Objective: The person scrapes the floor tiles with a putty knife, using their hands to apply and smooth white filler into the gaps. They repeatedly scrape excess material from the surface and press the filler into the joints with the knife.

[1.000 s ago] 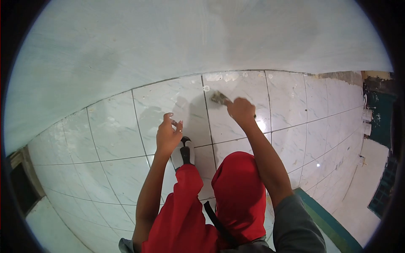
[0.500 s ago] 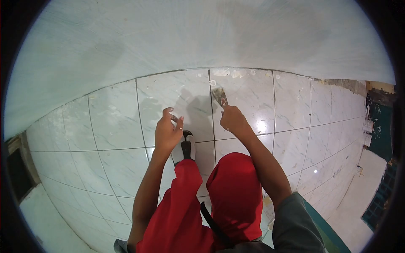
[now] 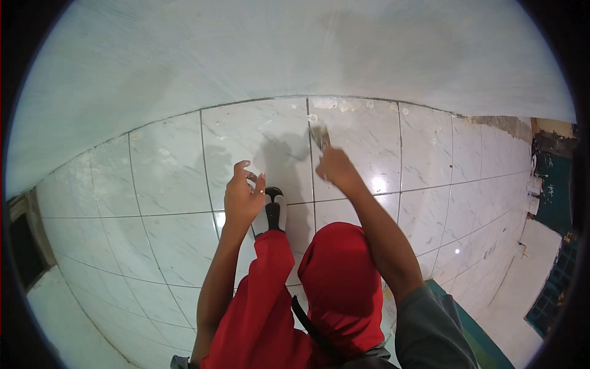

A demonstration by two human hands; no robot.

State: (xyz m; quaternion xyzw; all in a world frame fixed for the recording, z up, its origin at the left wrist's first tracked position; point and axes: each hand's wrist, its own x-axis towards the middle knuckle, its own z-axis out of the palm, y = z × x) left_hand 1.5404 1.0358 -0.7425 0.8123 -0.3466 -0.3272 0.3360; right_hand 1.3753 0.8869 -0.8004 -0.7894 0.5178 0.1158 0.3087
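Note:
My right hand (image 3: 337,167) is closed round the handle of a scraper (image 3: 320,135), whose blade is blurred and lies over the white floor tiles (image 3: 362,141) near a dark tile joint. Pale spots and smears mark the tile by the wall, just beyond the blade. My left hand (image 3: 244,195) hangs above the tiles to the left, its fingers curled but apart, with whitish residue on the fingertips. Nothing is seen held in it.
A pale wall (image 3: 295,49) meets the floor ahead. My red-clad knees (image 3: 341,277) and a black-and-white shoe (image 3: 275,209) are below the hands. At the left is a dark framed opening (image 3: 27,243); at the right, a dark green surface (image 3: 553,190).
My right hand has shifted slightly with the scraper, whose blade now looks more blurred and narrower. My left hand has barely moved, its fingers slightly more spread.

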